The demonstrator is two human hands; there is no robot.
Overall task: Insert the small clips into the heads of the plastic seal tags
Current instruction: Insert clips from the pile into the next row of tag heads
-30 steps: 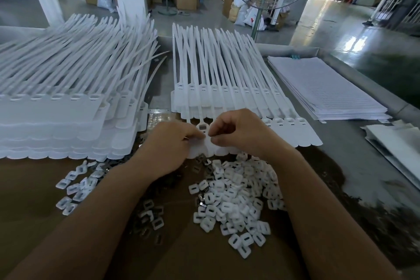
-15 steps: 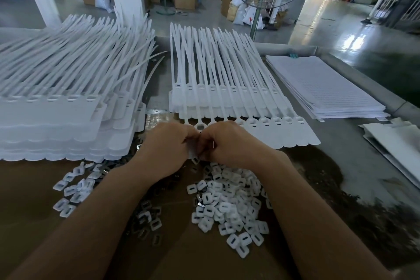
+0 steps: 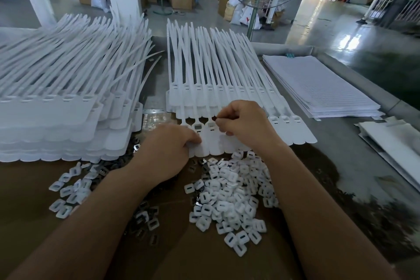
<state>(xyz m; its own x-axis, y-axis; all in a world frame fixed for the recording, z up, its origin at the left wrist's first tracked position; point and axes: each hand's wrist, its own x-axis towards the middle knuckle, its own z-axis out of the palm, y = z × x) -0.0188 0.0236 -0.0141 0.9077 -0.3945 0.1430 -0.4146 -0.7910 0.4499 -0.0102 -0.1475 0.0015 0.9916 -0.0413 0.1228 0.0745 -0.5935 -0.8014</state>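
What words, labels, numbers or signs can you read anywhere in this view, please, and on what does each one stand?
No text here can be read.
The stack of sheets on the right: fine printed lines, too small to read.
The white sack on the floor behind: a red mark, too blurred to read.
The seal tags: no print shows on them.

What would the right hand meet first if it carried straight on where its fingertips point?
Most likely the seal tag head just left of the right hand, though the hand's height above that head is unclear.
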